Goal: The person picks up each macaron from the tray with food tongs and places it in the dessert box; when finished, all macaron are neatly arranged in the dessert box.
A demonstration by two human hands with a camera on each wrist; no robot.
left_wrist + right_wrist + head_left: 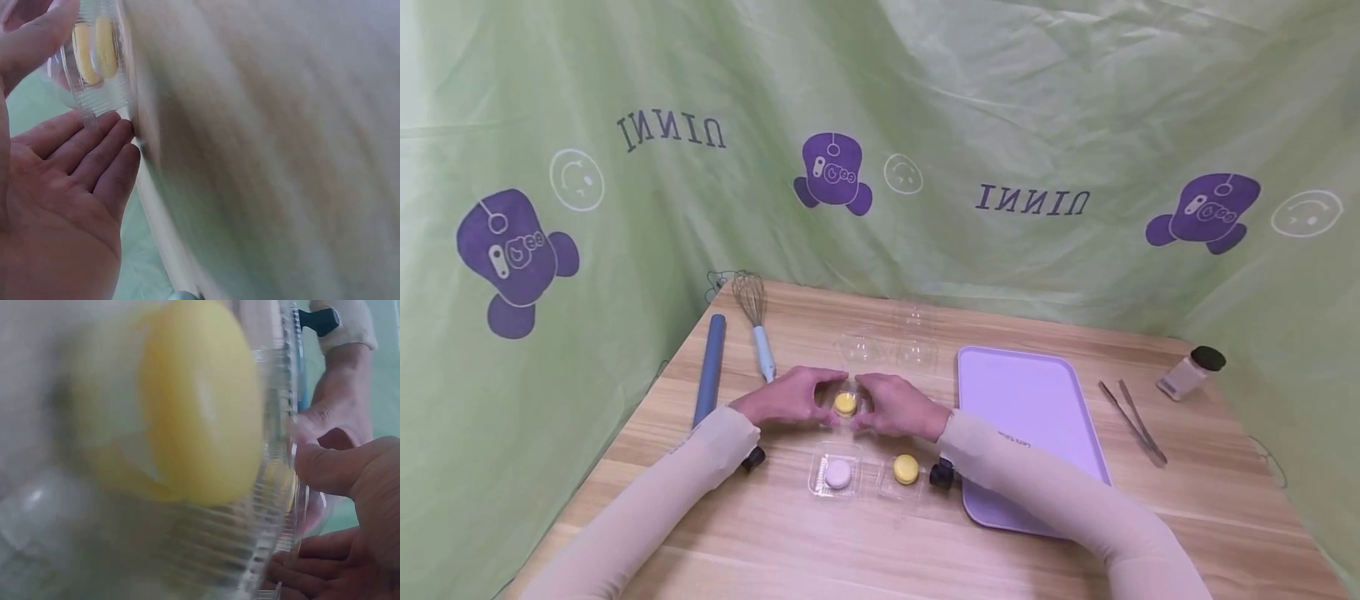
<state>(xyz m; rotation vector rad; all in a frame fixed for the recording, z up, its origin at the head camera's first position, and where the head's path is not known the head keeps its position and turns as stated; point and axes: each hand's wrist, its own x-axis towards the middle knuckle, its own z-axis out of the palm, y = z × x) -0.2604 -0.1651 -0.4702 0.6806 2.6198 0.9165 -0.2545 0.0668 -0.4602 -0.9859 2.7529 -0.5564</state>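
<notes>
- A yellow macaron point(846, 404) sits in a small clear box point(847, 398) near the middle of the table point(790, 542), a bit toward the left edge.
- Both hands hold this clear box, one on each side.
- The left hand point(786, 397) is on the left side of the box. Its thumb curls over the top and its fingers point(103, 140) touch the bottom rim, so it grips the box.
- The right hand point(898, 406) is on the right side of the box. Its fingers are bent around the box and grip it too.
- In the right wrist view the yellow macaron fills most of the picture, behind the ribbed clear wall.
- Just in front of the hands, nearer the front edge, lie two more clear boxes. One holds a pale purple macaron point(838, 473) and the other holds a second yellow macaron point(906, 469).
- Behind the hands, toward the back edge, stand some empty clear boxes point(887, 346).
- A purple tray point(1030, 417) lies to the right of the hands.
- Metal tongs point(1133, 421) lie past the tray, and a small jar with a black lid point(1192, 372) stands near the back right corner.
- A blue rolling pin point(709, 379) and a whisk point(756, 329) lie near the back left corner.
</notes>
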